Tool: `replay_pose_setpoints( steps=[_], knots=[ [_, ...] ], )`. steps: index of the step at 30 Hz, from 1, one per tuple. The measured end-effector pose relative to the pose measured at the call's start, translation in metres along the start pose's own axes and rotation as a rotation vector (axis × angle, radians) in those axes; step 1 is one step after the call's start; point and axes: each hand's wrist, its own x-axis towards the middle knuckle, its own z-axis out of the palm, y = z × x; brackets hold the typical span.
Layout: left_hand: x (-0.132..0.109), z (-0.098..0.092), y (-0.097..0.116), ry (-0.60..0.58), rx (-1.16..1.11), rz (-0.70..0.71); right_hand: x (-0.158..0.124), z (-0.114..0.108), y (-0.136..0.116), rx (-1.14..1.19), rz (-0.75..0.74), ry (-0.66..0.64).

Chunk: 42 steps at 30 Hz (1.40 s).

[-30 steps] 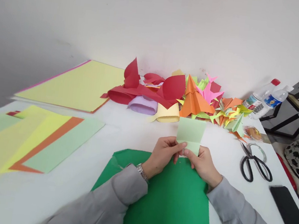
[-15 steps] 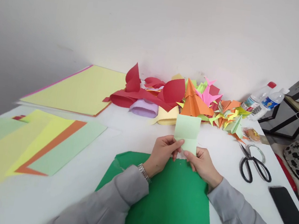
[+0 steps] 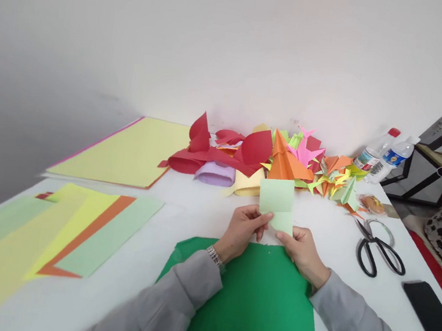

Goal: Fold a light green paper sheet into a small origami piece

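Observation:
A small pale green paper [image 3: 276, 195] with a crease across it is held upright above the far edge of a green sheet [image 3: 255, 306]. My left hand [image 3: 243, 231] pinches its lower left part between thumb and fingers. At its lower right corner, my right hand [image 3: 302, 250] grips the paper with the thumb in front. Behind the paper are a folded orange paper piece [image 3: 286, 163] and a rolled cream paper [image 3: 248, 182].
Coloured sheets [image 3: 90, 230] and a large yellow sheet [image 3: 125, 147] lie left. Red paper shapes [image 3: 222, 155] stand by the wall. Rightward are black scissors [image 3: 377, 243], a tape ring [image 3: 389, 231], two bottles [image 3: 375, 150] and a black flat object [image 3: 429, 318].
The view has shifted, so the table's contents appear lower. Both hands keep their hold on the pale green paper, which now tilts slightly.

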Motion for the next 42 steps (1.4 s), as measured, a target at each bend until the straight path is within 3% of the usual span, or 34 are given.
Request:
replay_pose_setpoints(
  steps=[17, 29, 42],
  knots=[
    [-0.006, 0.005, -0.002, -0.186, 0.112, -0.128, -0.003, -0.001, -0.002, 0.005, -0.025, -0.080],
    [-0.009, 0.006, -0.007, 0.026, 0.065, -0.058, -0.002, 0.000, 0.000, -0.111, -0.015, -0.118],
    [-0.006, 0.006, 0.000, 0.059, -0.064, -0.109, -0.003, -0.003, 0.003, -0.110, -0.017, -0.154]
  ],
)
